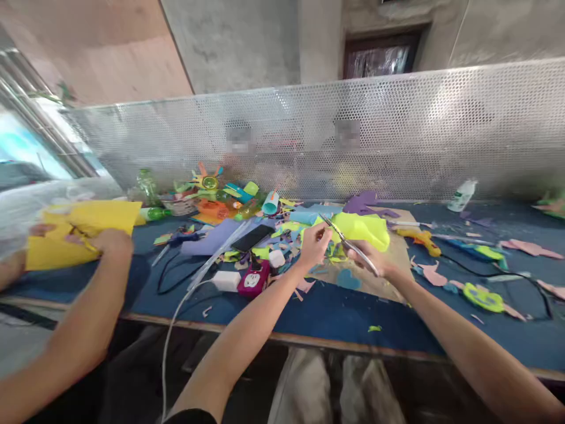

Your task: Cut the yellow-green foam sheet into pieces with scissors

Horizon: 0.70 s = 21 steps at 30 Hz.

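My right hand (368,257) is closed around the handles of a pair of scissors (342,237), whose blades point up and left over the table. My left hand (315,244) sits just left of the blades with its fingers pinched together; whatever is between them is too small to make out. Directly behind both hands is a bright lime-yellow sheet (364,228), bent and uneven. Under it lies a brown board (399,259) with a blue cut-out piece (348,279) near its front edge. Paper scraps (286,241) in several colours spread to the left of my hands.
At left, another person's hands (115,242) work on a yellow sheet (110,215) with scissors. A phone (252,238), a magenta power adapter (254,279) and a white cable (176,318) lie nearby. A yellow glue gun (421,240) and white bottle (462,195) are right. A perforated metal panel (397,147) stands behind.
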Motion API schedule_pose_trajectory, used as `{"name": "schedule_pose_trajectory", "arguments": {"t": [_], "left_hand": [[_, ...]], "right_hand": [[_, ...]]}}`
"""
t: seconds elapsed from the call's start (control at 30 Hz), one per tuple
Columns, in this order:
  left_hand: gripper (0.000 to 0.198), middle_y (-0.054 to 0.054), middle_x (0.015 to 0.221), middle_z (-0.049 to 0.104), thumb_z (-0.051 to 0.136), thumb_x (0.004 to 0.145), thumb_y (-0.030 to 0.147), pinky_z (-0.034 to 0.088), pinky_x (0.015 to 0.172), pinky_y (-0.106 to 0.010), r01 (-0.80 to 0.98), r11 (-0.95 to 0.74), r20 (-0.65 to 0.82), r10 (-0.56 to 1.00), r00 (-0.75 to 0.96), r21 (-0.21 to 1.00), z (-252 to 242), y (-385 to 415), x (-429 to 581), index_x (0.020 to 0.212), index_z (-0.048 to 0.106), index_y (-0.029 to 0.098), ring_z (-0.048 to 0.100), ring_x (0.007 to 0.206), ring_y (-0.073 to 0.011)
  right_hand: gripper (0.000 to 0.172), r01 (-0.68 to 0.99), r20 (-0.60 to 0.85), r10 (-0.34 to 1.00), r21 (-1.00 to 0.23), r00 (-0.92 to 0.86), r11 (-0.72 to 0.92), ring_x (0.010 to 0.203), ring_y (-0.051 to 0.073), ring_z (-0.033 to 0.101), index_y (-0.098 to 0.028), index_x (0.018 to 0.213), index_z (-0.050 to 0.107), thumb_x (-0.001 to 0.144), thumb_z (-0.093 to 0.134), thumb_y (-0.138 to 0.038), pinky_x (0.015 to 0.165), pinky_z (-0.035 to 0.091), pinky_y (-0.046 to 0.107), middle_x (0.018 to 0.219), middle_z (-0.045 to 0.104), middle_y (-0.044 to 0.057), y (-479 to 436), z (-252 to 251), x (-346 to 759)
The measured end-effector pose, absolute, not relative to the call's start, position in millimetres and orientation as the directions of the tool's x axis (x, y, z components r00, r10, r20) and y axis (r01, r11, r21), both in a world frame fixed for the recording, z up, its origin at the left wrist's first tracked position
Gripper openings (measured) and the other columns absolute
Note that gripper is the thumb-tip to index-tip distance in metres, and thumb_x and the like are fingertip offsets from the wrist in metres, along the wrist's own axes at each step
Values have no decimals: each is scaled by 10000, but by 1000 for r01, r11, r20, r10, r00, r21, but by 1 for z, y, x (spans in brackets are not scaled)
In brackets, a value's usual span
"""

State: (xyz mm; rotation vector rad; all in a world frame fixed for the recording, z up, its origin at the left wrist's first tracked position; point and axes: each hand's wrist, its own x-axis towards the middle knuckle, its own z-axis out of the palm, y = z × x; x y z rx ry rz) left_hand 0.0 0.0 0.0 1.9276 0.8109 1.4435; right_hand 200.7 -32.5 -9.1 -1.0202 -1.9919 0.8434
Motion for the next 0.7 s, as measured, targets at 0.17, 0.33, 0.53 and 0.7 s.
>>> {"name": "schedule_pose_trajectory", "arguments": {"t": [0.17,0.33,0.53,0.7], "left_hand": [[384,36,569,336,513,958,375,249,572,-291,146,-646,607,758,238,749,0,0,0,641,385,200,339,543,-117],[368,34,604,371,475,993,410,278,574,-281,192,-629,556,765,325,754,2,-1,1,694,413,204,378,558,-123],[368,16,600,481,446,1015,464,315,581,-287,419,-663,483,744,462,620,3,-3,6,768,543,210,479,571,-151],[342,-35,771,690,471,1005,508,404,648,-300,570,-647,447,762,468,506,12,-8,8,919,636,221,633,708,-196]], "right_hand": [[521,460,306,927,-805,-217,374,380,97,376,-203,527,448,778,618,-626,390,260,250,419,401,-37,-34,-9,196],[359,274,359,933,-893,-40,356,378,125,470,-187,705,612,845,609,-517,405,346,258,447,526,-18,-35,-7,192],[405,121,338,939,-936,58,329,444,144,547,-188,998,637,721,762,-457,413,402,261,598,628,-6,-27,-10,192],[453,56,297,951,-954,83,294,404,91,459,-202,966,600,649,802,-456,372,364,250,705,654,2,-20,-15,195]]}}
